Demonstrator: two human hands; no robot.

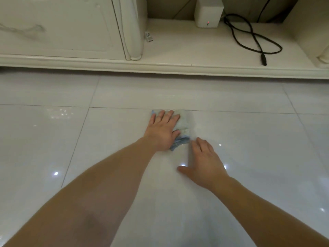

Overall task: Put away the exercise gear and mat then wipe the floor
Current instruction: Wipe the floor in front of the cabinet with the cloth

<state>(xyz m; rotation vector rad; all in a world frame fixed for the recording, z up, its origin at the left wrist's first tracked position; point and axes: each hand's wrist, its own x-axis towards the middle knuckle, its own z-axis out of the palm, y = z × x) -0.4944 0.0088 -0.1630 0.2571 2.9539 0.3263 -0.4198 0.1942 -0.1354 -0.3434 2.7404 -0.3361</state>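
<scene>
A folded pale-blue cloth [184,128] is pressed onto the glossy tiled floor [258,139] beneath the left hand [162,130], whose fingers are laid straight. The right hand [204,163] is spread flat on the floor just beside it, gripping nothing. Beyond both hands a black cable [249,38] is seen.

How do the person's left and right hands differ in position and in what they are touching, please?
The left hand presses flat on the pale blue cloth, while the right hand rests on the bare floor tile beside the cloth. The left hand lies farther from the camera and the right hand nearer. Both are palm down with straight fingers.
</scene>
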